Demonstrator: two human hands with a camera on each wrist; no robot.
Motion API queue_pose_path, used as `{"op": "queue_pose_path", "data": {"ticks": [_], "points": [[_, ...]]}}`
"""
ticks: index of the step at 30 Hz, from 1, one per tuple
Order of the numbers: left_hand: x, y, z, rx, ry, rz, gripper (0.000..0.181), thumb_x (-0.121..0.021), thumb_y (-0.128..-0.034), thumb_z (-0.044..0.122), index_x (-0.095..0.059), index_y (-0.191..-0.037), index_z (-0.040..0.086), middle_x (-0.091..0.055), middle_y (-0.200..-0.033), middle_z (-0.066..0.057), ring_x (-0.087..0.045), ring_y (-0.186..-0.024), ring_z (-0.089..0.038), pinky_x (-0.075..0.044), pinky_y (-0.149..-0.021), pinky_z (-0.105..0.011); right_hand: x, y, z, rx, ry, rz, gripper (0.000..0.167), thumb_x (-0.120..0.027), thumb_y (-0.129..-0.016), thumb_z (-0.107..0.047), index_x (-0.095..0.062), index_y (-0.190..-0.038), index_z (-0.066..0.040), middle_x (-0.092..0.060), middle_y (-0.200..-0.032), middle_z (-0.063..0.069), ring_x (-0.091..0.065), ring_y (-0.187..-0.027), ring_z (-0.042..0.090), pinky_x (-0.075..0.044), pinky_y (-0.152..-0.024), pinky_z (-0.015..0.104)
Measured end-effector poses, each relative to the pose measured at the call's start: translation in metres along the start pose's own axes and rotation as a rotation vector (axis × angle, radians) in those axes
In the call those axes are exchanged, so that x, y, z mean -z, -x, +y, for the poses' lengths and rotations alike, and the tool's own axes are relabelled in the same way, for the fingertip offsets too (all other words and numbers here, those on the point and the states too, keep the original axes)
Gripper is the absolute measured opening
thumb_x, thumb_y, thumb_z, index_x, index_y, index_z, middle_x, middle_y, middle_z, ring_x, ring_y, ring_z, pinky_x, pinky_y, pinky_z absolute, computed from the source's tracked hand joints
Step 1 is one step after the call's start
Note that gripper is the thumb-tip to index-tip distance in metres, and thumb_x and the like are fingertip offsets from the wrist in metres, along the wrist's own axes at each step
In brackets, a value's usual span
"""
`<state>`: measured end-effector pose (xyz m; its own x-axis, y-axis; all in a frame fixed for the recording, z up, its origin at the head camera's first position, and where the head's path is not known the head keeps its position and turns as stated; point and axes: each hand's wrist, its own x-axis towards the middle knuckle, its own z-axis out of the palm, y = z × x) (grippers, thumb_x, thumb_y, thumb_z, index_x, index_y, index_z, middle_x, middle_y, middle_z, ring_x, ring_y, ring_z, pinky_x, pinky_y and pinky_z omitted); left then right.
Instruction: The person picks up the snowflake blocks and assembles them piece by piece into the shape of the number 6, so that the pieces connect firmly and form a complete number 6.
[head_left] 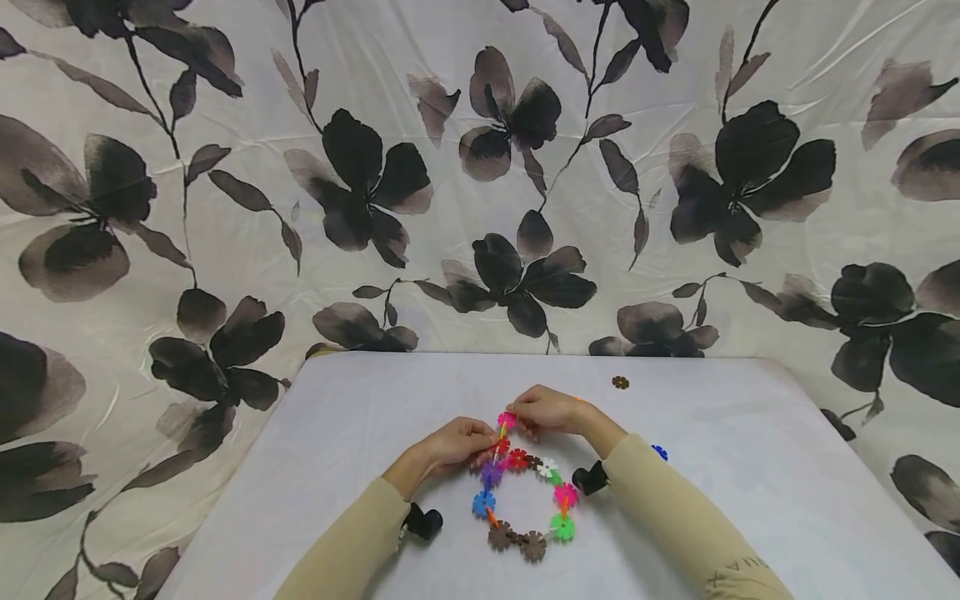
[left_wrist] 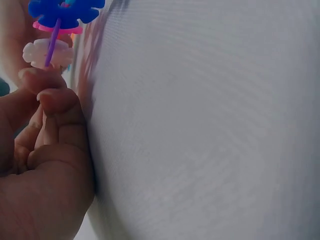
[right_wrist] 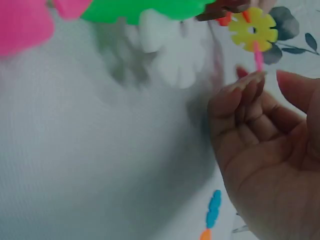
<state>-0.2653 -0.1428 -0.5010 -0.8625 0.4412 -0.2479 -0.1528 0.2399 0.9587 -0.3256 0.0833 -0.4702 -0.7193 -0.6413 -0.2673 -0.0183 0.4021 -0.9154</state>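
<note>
A ring of colourful flower-shaped plastic discs, slotted together, lies on the table; a green disc (head_left: 562,527) and a purple disc (head_left: 491,474) are among them. From its upper left a short branch rises, with a red disc (head_left: 502,446), a yellow disc (right_wrist: 253,29) and a pink disc (head_left: 507,420) at the end. My left hand (head_left: 457,442) pinches the branch near the red disc, thumb against index finger (left_wrist: 57,102). My right hand (head_left: 551,411) has its fingertips at the pink disc, while its thumb (right_wrist: 295,90) stands apart from them.
A loose brown disc (head_left: 620,382) lies near the table's back edge. A blue disc (head_left: 660,452) shows beside my right sleeve (head_left: 675,508). The white table (head_left: 360,392) ends at a floral-patterned cloth (head_left: 517,192) behind it.
</note>
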Motion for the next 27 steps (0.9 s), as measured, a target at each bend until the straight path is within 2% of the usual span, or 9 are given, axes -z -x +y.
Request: {"op": "queue_pose_path", "data": {"ticks": [4, 7, 12, 15, 17, 19, 24, 27], "points": [[-0.002, -0.001, 0.001, 0.018, -0.014, 0.002, 0.017, -0.059, -0.1045, 0.011, -0.068, -0.102, -0.002, -0.065, -0.076, -0.001, -0.056, -0.068, -0.010, -0.048, -0.064, -0.023, 0.012, 0.014, -0.007, 0.018, 0.174, 0.083, 0.035, -0.049, -0.109, -0.023, -0.069, -0.109, 0.006, -0.055, -0.068, 0.002, -0.050, -0.060, 0.013, -0.048, -0.058, 0.030], [-0.004, -0.001, 0.001, 0.025, -0.014, 0.009, 0.017, -0.060, -0.1040, 0.011, -0.069, -0.104, -0.003, -0.065, -0.078, -0.002, -0.059, -0.069, -0.011, -0.050, -0.065, -0.023, 0.024, 0.030, -0.013, 0.030, 0.234, 0.121, 0.038, -0.048, -0.110, -0.024, -0.068, -0.115, 0.007, -0.056, -0.071, 0.003, -0.051, -0.063, 0.014, -0.051, -0.062, 0.035], [-0.005, -0.001, 0.002, 0.001, -0.019, 0.000, 0.016, -0.058, -0.1036, 0.007, -0.067, -0.106, -0.006, -0.065, -0.078, -0.003, -0.059, -0.068, -0.011, -0.050, -0.064, -0.023, 0.046, 0.069, -0.016, 0.038, 0.344, 0.170, 0.034, -0.051, -0.109, -0.024, -0.069, -0.111, 0.004, -0.059, -0.075, 0.007, -0.055, -0.068, 0.022, -0.049, -0.064, 0.036], [-0.003, -0.001, 0.002, -0.005, -0.036, -0.009, 0.017, -0.058, -0.1037, 0.007, -0.067, -0.108, -0.007, -0.065, -0.078, -0.004, -0.059, -0.068, -0.011, -0.050, -0.063, -0.023, 0.058, 0.090, -0.008, 0.014, 0.429, 0.202, 0.031, -0.054, -0.107, -0.022, -0.069, -0.113, 0.004, -0.064, -0.083, 0.013, -0.058, -0.073, 0.024, -0.050, -0.066, 0.033], [-0.001, -0.001, 0.001, -0.004, -0.049, -0.013, 0.018, -0.058, -0.1038, 0.007, -0.066, -0.109, -0.008, -0.065, -0.079, -0.004, -0.059, -0.068, -0.011, -0.050, -0.064, -0.023, 0.064, 0.103, 0.000, -0.007, 0.474, 0.219, 0.030, -0.057, -0.105, -0.021, -0.069, -0.116, 0.004, -0.067, -0.090, 0.015, -0.058, -0.076, 0.021, -0.051, -0.070, 0.032], [0.000, 0.000, 0.001, 0.000, -0.047, -0.017, 0.018, -0.058, -0.1038, 0.007, -0.066, -0.108, -0.008, -0.066, -0.080, -0.004, -0.059, -0.068, -0.011, -0.051, -0.064, -0.023, 0.070, 0.113, 0.010, -0.020, 0.511, 0.234, 0.026, -0.062, -0.103, -0.020, -0.070, -0.113, 0.002, -0.068, -0.093, 0.012, -0.058, -0.080, 0.019, -0.052, -0.073, 0.032], [0.004, 0.002, -0.001, 0.009, -0.028, -0.011, 0.018, -0.058, -0.1041, 0.007, -0.065, -0.110, -0.008, -0.067, -0.083, -0.006, -0.060, -0.071, -0.012, -0.053, -0.066, -0.024, 0.080, 0.138, 0.026, 0.004, 0.589, 0.213, 0.018, -0.072, -0.094, -0.013, -0.070, -0.106, -0.001, -0.063, -0.088, 0.003, -0.054, -0.080, 0.018, -0.048, -0.071, 0.032], [0.003, 0.002, -0.002, 0.006, -0.023, -0.009, 0.018, -0.058, -0.1042, 0.008, -0.065, -0.111, -0.008, -0.067, -0.085, -0.006, -0.061, -0.073, -0.013, -0.054, -0.068, -0.024, 0.085, 0.152, 0.034, -0.006, 0.623, 0.181, 0.025, -0.078, -0.088, -0.010, -0.068, -0.108, 0.001, -0.060, -0.089, 0.005, -0.055, -0.080, 0.019, -0.048, -0.071, 0.032]]}}
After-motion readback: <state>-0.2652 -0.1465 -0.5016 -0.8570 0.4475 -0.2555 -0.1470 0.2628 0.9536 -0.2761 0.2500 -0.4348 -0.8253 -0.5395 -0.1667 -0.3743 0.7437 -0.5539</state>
